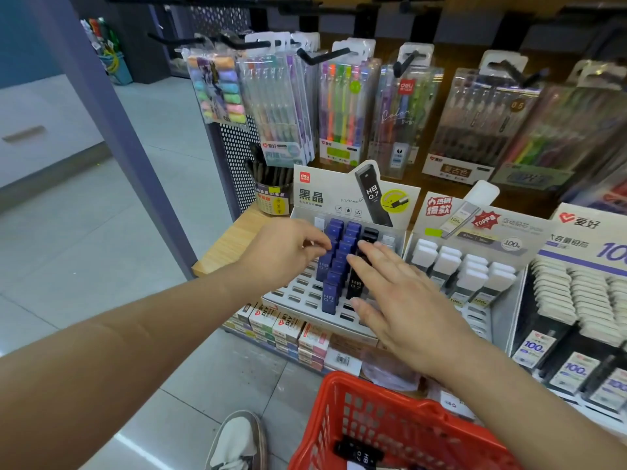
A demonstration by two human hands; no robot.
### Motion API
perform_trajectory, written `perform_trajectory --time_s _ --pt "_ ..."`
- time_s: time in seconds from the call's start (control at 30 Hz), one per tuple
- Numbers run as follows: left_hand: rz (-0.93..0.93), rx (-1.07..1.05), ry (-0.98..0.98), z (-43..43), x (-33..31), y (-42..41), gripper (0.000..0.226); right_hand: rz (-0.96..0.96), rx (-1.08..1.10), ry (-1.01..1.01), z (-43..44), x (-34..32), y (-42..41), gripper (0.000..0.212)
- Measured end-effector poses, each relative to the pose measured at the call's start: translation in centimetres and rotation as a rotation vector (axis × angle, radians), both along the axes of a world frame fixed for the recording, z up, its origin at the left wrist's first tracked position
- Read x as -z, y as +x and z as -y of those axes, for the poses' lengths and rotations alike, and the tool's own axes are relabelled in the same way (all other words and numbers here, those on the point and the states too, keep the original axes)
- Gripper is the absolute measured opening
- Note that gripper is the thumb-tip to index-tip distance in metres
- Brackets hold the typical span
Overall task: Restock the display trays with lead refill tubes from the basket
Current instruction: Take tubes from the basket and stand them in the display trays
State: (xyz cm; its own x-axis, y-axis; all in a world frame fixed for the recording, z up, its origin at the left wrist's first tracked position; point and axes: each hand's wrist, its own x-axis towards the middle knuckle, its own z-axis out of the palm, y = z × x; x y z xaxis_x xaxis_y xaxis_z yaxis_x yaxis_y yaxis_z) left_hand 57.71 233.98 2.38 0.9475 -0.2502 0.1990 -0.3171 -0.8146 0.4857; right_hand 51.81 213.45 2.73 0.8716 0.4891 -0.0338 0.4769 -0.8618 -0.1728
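1. Head view, count: three display trays stand side by side on the shelf: a left tray [298, 290], a middle tray [475, 317] and a right tray [576, 245]. In the left tray, two columns of blue lead refill tubes [334, 262] and one column of black tubes [356, 283] are seated. Many slots are left bare.
2. One black tube [359, 452] marked HB is seen in the red basket [342, 385] at the lower edge.
3. Surroundings: hanging pen packs [342, 106] are mounted above the trays, and stacked boxes [281, 327] are stored beneath. The black column is partly covered by the right hand.
4. Grip: the left hand [288, 249] is curled at the left blue column; whether a tube is pinched cannot be told. The right hand [400, 293] is spread flat, fingers straight, fingertips on the black tubes.
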Motion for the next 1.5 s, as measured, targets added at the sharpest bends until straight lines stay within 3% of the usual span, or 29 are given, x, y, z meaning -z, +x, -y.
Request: perform_trajectory --time_s 0.17,0.27,0.4,0.5,0.67,0.83,0.93,1.07,1.2,1.37,1.5 --pt "0.060 0.037 0.066 0.0 -2.4 -0.4 0.018 0.036 0.073 0.179 3.6 -2.6 -3.4 0.048" --pt "0.140 0.030 0.048 1.1 -6.0 -1.9 0.018 -0.090 0.158 0.214 7.1 -4.2 -6.3 0.031" --pt "0.135 0.104 -0.031 5.7 -11.1 -5.9 0.016 -0.291 0.135 0.091 10.8 -3.8 -9.9 0.022" --pt "0.016 0.254 0.085 10.5 -11.0 -9.5 0.016 -0.440 0.108 -0.048 13.3 0.0 -12.8 0.026" --pt "-0.239 0.421 0.410 15.9 -1.5 -15.1 0.024 -0.638 0.215 -0.031 17.0 9.4 -17.8 0.022" --pt "-0.616 0.348 0.648 16.2 10.9 -21.4 0.026 -0.734 0.344 -0.022 18.4 16.4 -22.4 0.052" --pt "-0.790 0.198 0.743 15.2 16.7 -24.9 0.036 -0.767 0.365 -0.074 17.2 19.7 -24.5 0.059" --pt "-0.919 -0.026 0.680 14.5 22.0 -27.9 0.065 -0.892 0.629 -0.040 13.7 23.0 -26.0 0.080" --pt "-0.797 -0.201 0.563 15.0 24.2 -28.8 0.078 -0.841 0.826 0.002 9.6 25.1 -27.0 0.102" --pt "-0.772 -0.370 0.396 15.5 25.5 -27.1 0.095 -0.674 0.791 -0.061 6.7 26.4 -27.3 0.094" --pt "-0.816 -0.439 0.256 15.2 26.1 -25.8 0.099 -0.710 0.906 0.117 6.6 27.2 -27.1 0.070"
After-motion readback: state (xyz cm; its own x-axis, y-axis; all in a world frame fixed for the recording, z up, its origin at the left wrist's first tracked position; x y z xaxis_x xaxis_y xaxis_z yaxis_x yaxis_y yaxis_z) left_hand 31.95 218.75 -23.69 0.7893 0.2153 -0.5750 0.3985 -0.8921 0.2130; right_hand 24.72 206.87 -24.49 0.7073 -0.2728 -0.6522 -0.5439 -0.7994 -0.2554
